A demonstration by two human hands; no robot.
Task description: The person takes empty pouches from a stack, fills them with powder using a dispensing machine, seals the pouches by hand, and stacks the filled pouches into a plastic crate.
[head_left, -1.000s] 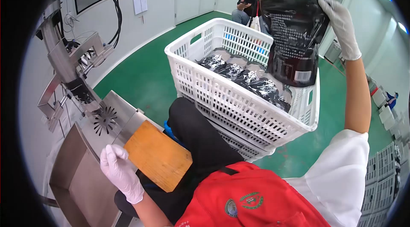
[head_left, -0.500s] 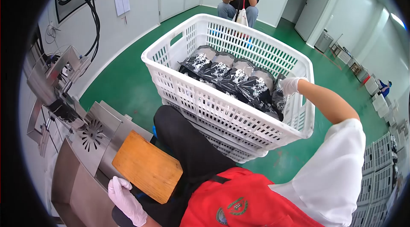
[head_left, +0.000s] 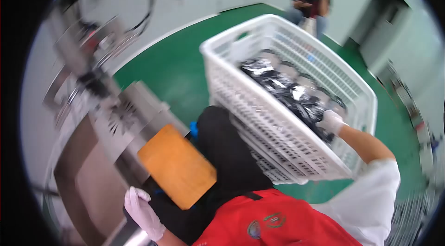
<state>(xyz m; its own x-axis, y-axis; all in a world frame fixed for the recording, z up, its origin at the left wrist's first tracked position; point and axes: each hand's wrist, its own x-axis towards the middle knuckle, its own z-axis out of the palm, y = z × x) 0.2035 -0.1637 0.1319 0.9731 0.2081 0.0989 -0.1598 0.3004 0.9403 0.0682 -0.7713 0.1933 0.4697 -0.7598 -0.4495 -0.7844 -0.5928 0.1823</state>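
My right hand, in a white glove, reaches into a white slatted plastic crate. Its fingers are curled onto the bag at the right end of a row of black plastic bags, which have greyish tops and shiny fronts. Part of that end bag is hidden by the hand. At the lower left, my gloved left hand hovers beside the metal trough with its fingers curled together, and I see nothing in them. Nearby, an orange-brown wooden board lies next to my leg.
A metal machine and its trough stand on the left. Beneath the upper crate is another white crate. A person in a blue cap sits beyond the crates. More crates are stacked at the lower right.
The view has swung, so the crate, board and machine sit farther right in the picture. My right hand stays at the right end of the bag row; my left hand remains curled near the trough.
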